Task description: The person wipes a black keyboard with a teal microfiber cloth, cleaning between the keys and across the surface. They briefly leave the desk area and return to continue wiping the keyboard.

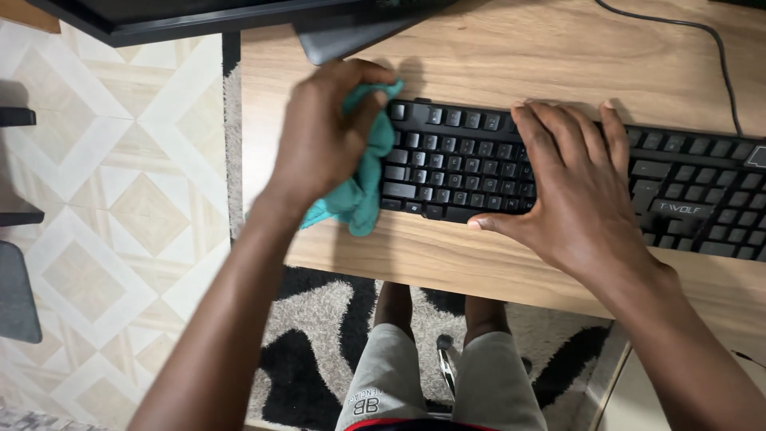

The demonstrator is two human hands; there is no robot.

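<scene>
A teal cloth is bunched in the left hand and pressed against the left end of the black keyboard. The right hand is laid flat and spread over the middle keys — nothing is grasped, the board is only steadied. Judging by the cloth's place, only that end is being wiped; the keys beyond the right hand — apparently untouched — are left.

Dark monitor screen — top left, edge only, black frame
</scene>
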